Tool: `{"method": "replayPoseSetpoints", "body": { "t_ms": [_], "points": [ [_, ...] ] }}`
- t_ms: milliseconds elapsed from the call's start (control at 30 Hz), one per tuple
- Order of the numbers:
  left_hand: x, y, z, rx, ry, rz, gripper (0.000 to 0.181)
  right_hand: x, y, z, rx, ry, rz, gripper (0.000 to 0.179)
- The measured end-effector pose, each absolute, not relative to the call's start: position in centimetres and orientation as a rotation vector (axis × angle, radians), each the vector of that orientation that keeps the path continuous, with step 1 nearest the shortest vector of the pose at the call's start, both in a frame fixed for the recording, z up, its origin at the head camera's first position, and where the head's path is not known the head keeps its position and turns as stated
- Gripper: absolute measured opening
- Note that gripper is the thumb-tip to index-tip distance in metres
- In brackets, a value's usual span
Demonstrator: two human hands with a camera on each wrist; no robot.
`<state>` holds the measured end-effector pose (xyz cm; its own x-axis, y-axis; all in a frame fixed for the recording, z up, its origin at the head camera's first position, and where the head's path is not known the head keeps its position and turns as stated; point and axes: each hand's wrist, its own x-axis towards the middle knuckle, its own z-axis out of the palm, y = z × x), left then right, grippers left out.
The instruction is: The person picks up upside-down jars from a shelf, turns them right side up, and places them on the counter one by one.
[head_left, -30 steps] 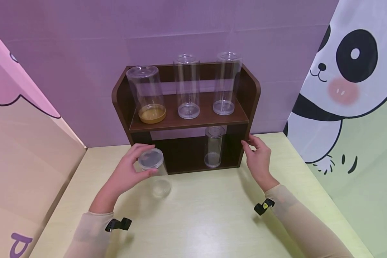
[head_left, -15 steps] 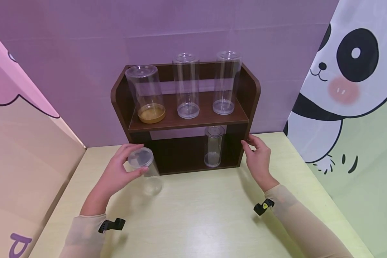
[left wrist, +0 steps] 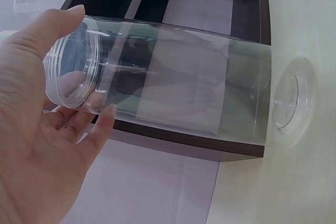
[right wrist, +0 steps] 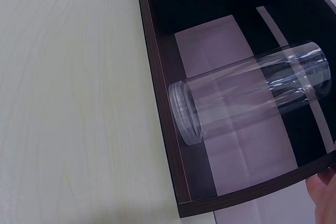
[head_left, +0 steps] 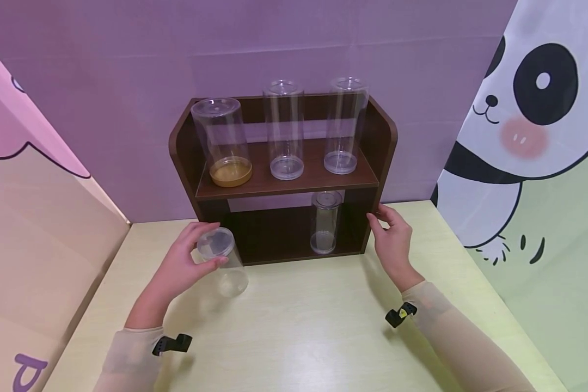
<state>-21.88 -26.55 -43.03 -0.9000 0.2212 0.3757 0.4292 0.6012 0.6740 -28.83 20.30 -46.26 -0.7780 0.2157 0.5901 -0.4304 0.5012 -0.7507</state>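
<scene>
My left hand (head_left: 178,267) grips a clear plastic jar (head_left: 231,272) around its lidded top, thumb on one side and fingers on the other. The jar is at the front left of a dark brown two-tier shelf (head_left: 284,190); whether its base touches the table I cannot tell. In the left wrist view the jar (left wrist: 178,77) lies across the picture with its lid near my palm. My right hand (head_left: 393,239) holds the shelf's right side panel near the lower tier. Only the fingers (right wrist: 323,190) show at the edge in the right wrist view.
On the upper tier stand a wide clear jar (head_left: 220,130) with a gold lid at its bottom and two slimmer clear jars (head_left: 284,130). A smaller clear jar (head_left: 325,223) stands at the right of the lower tier. The pale table (head_left: 294,326) extends in front.
My left hand has moved left with the jar, away from the middle of the shelf, then lowered very slightly. My right hand has stayed on the side panel.
</scene>
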Motion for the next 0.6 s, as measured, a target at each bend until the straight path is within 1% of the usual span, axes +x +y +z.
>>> {"method": "replayPoseSetpoints", "body": {
  "t_ms": [600],
  "points": [
    [-21.78, -26.35, -43.26, -0.533, -2.587, -1.188, 0.077, -28.88, 20.34, -46.45, 0.179, -2.096, 1.290, 0.029]
  ]
}}
